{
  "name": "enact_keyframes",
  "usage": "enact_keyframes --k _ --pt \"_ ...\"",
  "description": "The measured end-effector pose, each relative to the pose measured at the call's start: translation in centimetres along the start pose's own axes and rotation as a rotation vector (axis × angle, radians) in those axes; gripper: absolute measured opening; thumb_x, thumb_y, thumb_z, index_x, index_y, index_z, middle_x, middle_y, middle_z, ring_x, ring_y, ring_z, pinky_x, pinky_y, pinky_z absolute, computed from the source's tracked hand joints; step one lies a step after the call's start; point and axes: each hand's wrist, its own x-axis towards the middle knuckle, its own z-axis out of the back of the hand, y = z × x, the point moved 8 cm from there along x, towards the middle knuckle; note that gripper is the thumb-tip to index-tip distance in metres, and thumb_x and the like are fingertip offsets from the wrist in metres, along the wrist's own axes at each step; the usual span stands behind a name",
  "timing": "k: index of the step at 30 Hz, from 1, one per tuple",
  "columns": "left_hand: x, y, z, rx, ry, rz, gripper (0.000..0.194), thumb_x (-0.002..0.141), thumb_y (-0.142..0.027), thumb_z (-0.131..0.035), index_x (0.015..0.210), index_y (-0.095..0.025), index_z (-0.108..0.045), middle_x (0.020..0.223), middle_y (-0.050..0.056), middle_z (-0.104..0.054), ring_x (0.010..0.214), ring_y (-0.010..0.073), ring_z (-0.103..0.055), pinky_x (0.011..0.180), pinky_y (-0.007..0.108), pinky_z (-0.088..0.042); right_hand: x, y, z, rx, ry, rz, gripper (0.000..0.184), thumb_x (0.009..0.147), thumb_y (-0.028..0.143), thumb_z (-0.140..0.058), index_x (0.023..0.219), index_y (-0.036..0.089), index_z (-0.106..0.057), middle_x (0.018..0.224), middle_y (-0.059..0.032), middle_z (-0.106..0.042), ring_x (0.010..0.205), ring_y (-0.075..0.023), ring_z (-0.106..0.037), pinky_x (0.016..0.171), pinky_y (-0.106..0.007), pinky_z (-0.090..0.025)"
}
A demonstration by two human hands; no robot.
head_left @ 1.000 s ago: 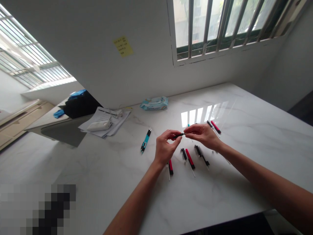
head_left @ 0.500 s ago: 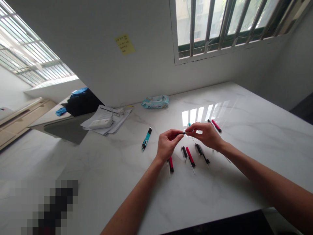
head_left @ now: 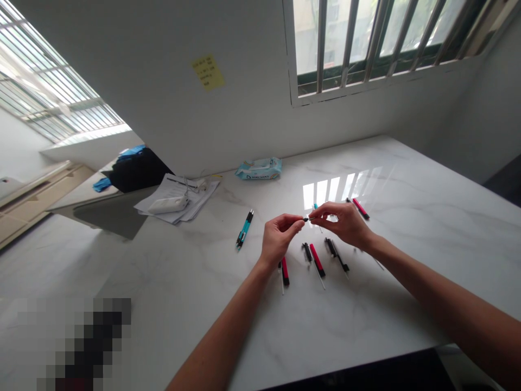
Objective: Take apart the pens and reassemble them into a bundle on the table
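Note:
My left hand pinches a small dark pen part between thumb and fingertips, and most of it is hidden. Opposite it, the thumb and fingers of my right hand are closed on a thin piece too small to make out, close to the end of the dark part. Both hands are raised a little over the table. Below them lie a red-and-black pen barrel, a black clipped pen piece and a thin white refill. Another red barrel is by my left wrist.
Beyond my right hand is a red pen barrel. Blue-and-black pens lie left of my hands. A wipes packet and papers with a white device rest farther back on the marble-patterned table.
Both hands stay almost in place. The piece in my right fingers now looks slightly apart from the dark pen part in my left.

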Motion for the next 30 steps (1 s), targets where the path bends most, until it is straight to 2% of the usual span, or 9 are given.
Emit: enact_keyframes --k 18,26,30 --pt "0.0 -0.5 0.0 0.039 0.0 -0.057 0.024 0.079 -0.036 -0.086 0.091 -0.016 -0.08 0.09 0.007 -0.079 0.081 0.0177 -0.072 0.079 0.03 -0.058 0.1 -0.7 -0.3 0.144 0.011 -0.072 0.026 0.089 0.047 -0.076 0.098 0.023 -0.08 0.093 -0.0058 -0.08 0.087 -0.0234 -0.074 0.084 -0.04 -0.062" --pt "-0.1 -0.7 -0.1 0.122 0.014 -0.123 0.024 0.081 -0.038 -0.084 0.092 -0.018 -0.08 0.092 0.008 -0.08 0.086 0.021 -0.075 0.084 0.034 -0.061 0.1 -0.7 -0.4 0.007 0.051 -0.069 0.028 0.093 0.05 -0.071 0.095 0.024 -0.079 0.089 -0.0037 -0.08 0.078 -0.0206 -0.07 0.073 -0.035 -0.056" --pt "-0.3 -0.7 -0.3 0.179 0.028 -0.165 0.023 0.083 -0.038 -0.083 0.094 -0.018 -0.08 0.096 0.009 -0.08 0.09 0.0229 -0.076 0.088 0.037 -0.061 0.0 -1.1 -0.8 -0.08 0.131 -0.116 0.04 0.1 0.054 -0.059 0.082 0.023 -0.077 0.078 -0.0032 -0.077 0.069 -0.0184 -0.068 0.066 -0.031 -0.051"
